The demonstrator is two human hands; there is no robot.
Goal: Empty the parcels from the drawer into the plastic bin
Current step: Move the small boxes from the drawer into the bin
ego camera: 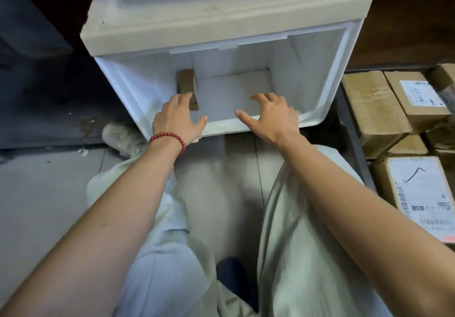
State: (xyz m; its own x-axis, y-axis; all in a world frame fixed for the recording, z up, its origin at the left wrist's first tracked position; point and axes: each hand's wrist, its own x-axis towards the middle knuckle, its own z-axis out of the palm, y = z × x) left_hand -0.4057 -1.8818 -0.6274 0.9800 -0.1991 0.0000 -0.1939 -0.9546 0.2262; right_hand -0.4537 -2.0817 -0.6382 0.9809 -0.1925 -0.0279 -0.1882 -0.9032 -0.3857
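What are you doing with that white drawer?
A person reaches both hands into a pulled-out white drawer. The left hand, wearing a red bead bracelet, is at a flat brown cardboard piece, the only thing visible inside. The right hand hovers open by the front rim. Labelled cardboard parcels sit piled off to the right.

Person wore baggy pale green trousers (295, 218), a red bead bracelet (170, 138) just behind the left hand (178, 117), arms bare all the way up, plus a scuffed off-white shoe (120, 139).
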